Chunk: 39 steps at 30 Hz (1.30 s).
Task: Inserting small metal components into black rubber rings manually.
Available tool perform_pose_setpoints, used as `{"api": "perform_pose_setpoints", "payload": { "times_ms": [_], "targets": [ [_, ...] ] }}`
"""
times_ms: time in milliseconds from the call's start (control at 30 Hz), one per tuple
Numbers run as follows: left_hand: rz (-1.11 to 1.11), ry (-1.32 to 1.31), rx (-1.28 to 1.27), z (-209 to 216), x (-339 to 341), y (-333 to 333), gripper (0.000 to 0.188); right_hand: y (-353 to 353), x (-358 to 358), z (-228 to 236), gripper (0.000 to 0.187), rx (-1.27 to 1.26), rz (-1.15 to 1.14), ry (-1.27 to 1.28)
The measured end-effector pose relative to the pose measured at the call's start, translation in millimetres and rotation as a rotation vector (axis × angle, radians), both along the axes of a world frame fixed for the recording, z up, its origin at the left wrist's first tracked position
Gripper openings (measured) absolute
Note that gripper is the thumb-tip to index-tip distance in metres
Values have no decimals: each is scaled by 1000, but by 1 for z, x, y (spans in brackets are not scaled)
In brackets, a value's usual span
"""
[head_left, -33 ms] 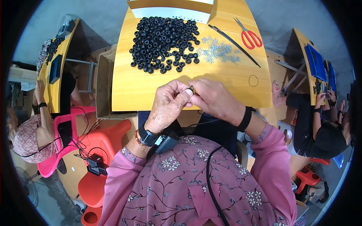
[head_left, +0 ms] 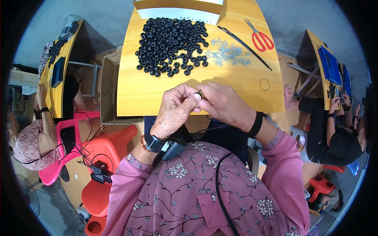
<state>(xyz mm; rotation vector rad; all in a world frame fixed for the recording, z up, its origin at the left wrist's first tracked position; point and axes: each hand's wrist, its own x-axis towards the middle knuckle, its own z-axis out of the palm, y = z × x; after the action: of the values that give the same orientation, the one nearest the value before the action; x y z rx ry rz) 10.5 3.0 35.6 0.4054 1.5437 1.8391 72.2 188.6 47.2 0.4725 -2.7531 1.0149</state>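
My left hand (head_left: pixel 177 108) and my right hand (head_left: pixel 224 103) meet at the near edge of the yellow wooden table. Thumb and fingers of the left pinch a small dark piece (head_left: pixel 200 93), mostly covered by the fingertips. Against its other side press the closed fingers of my right hand; whether they also hold something smaller is hidden. Beyond the hands lies a big heap of black ring-shaped rubber parts (head_left: pixel 169 43). To its right are scattered many tiny silvery metal bits (head_left: pixel 226 53).
Red-handled scissors (head_left: pixel 260 37) and a thin black rod (head_left: pixel 246 47) lie at the right. A white box (head_left: pixel 179 15) stands at the back. A rubber band (head_left: pixel 264 84) lies near the right edge. People sit at side tables; a red chair (head_left: pixel 112 145) is left of me.
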Motion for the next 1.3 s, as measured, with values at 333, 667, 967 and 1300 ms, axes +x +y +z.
{"api": "perform_pose_setpoints", "payload": {
  "times_ms": [333,667,967,1300],
  "targets": [
    [-72,-82,37,-7,-4,-3,9,-8,5,-3,26,43,-20,20],
    [-83,-109,144,-10,1,-5,16,-9,7,5,31,-64,-5,-100],
    [-50,31,151,-12,3,-5,17,-2,4,30,26,-218,53,-226],
    [-11,50,180,-5,4,-3,7,-1,2,13,24,-451,-3,-51]
  ]
}}
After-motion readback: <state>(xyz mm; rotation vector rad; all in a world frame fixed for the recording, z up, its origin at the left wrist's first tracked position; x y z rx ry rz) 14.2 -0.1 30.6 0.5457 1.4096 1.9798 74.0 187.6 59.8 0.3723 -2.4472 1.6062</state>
